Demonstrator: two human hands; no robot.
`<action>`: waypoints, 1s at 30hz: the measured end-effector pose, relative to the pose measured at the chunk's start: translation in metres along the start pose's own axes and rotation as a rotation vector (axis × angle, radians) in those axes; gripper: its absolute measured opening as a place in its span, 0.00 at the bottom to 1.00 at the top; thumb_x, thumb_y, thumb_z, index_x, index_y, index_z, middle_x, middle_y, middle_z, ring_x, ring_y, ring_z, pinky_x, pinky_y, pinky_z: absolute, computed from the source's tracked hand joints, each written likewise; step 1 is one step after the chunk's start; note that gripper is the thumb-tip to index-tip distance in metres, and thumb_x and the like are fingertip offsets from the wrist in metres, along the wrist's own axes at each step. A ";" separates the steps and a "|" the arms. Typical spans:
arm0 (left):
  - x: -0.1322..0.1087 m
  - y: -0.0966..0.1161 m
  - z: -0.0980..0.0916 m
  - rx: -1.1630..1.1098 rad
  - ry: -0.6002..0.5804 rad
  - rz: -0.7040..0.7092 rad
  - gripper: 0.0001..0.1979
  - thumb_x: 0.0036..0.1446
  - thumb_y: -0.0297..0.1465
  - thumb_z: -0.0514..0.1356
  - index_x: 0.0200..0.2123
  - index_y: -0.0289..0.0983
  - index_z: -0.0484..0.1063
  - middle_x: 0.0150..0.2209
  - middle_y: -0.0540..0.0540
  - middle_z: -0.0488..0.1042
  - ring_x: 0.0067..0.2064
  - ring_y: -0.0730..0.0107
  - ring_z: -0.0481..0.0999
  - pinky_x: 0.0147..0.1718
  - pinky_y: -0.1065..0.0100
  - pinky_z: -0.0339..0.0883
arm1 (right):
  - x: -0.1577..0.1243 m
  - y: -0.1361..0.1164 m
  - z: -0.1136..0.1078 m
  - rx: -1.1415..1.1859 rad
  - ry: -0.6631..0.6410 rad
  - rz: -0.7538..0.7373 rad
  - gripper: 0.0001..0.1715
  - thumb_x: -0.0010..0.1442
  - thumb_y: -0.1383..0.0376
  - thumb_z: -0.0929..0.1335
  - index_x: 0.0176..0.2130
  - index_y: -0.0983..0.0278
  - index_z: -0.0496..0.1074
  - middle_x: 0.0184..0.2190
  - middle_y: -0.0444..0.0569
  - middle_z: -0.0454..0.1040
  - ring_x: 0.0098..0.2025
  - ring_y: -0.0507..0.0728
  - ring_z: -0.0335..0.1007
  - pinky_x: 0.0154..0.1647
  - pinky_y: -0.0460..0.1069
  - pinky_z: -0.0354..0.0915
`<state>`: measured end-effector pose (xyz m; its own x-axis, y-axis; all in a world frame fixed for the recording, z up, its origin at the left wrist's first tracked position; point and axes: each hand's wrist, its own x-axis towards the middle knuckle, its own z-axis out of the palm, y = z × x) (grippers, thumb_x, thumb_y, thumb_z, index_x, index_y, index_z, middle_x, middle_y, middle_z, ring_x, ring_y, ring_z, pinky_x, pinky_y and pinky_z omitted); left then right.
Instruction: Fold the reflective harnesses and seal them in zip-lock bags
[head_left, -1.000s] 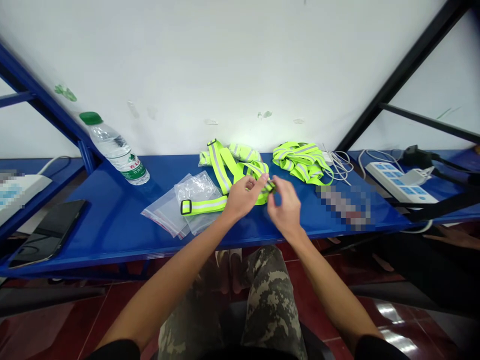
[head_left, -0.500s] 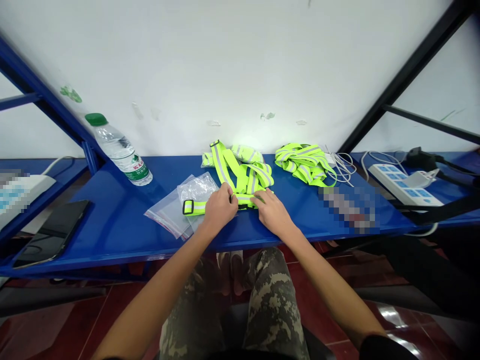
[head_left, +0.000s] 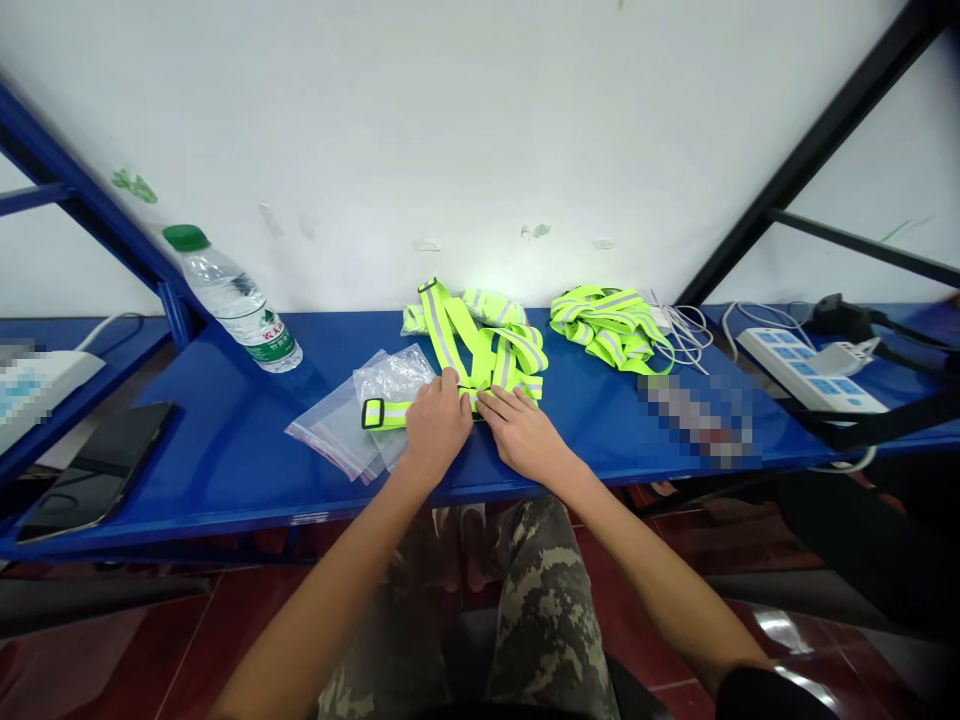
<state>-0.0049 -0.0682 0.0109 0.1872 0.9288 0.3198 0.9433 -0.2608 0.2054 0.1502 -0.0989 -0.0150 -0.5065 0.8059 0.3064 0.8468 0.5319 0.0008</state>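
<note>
A neon-yellow reflective strap harness with grey stripes lies folded on the blue table. Its front strap runs sideways toward a black slide buckle at the left end. My left hand is closed on this front strap, fingers curled over it and thumb toward the middle. Close beside it, my right hand lies over the strap with its fingers stretched out flat. Both hands cover part of the webbing. Left of my left hand are clear zip bags, one overlapping another.
A second bundle of yellow reflective straps lies at the right, near white cables. A water bottle stands back left. A black phone lies at the left edge. Power strips sit on both side tables.
My right hand has slid left along the strap, closer to my left hand, and its fingers have flattened. The left hand has barely moved.
</note>
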 end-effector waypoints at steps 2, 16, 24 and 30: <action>0.003 -0.004 -0.010 0.034 0.051 0.004 0.17 0.64 0.35 0.55 0.53 0.35 0.67 0.48 0.36 0.73 0.52 0.47 0.69 0.46 0.55 0.65 | 0.003 0.000 -0.002 0.013 -0.019 0.027 0.26 0.68 0.70 0.57 0.62 0.71 0.67 0.63 0.57 0.67 0.66 0.67 0.59 0.66 0.65 0.57; 0.017 -0.094 -0.059 -0.020 -0.445 -0.235 0.43 0.51 0.52 0.62 0.62 0.30 0.60 0.48 0.31 0.76 0.48 0.44 0.77 0.43 0.58 0.70 | 0.006 -0.003 -0.001 0.030 -0.001 0.064 0.25 0.67 0.72 0.58 0.59 0.71 0.70 0.62 0.57 0.69 0.65 0.66 0.61 0.65 0.65 0.57; 0.026 -0.083 -0.068 -0.272 -0.179 -0.218 0.31 0.49 0.30 0.65 0.58 0.36 0.66 0.41 0.44 0.77 0.40 0.59 0.77 0.41 0.63 0.69 | 0.003 -0.004 -0.004 -0.042 0.070 0.050 0.24 0.67 0.70 0.59 0.57 0.68 0.73 0.59 0.56 0.71 0.61 0.68 0.58 0.63 0.64 0.53; 0.031 -0.032 -0.063 -0.340 0.202 -0.032 0.17 0.50 0.25 0.65 0.46 0.37 0.72 0.41 0.44 0.77 0.44 0.58 0.75 0.47 0.59 0.68 | 0.002 -0.010 -0.011 -0.123 0.014 0.104 0.25 0.67 0.69 0.58 0.58 0.66 0.71 0.60 0.60 0.66 0.55 0.68 0.59 0.50 0.63 0.57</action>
<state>-0.0467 -0.0474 0.0722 0.0694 0.8761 0.4771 0.7969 -0.3364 0.5018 0.1427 -0.1055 -0.0038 -0.4139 0.8506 0.3242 0.9083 0.4096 0.0848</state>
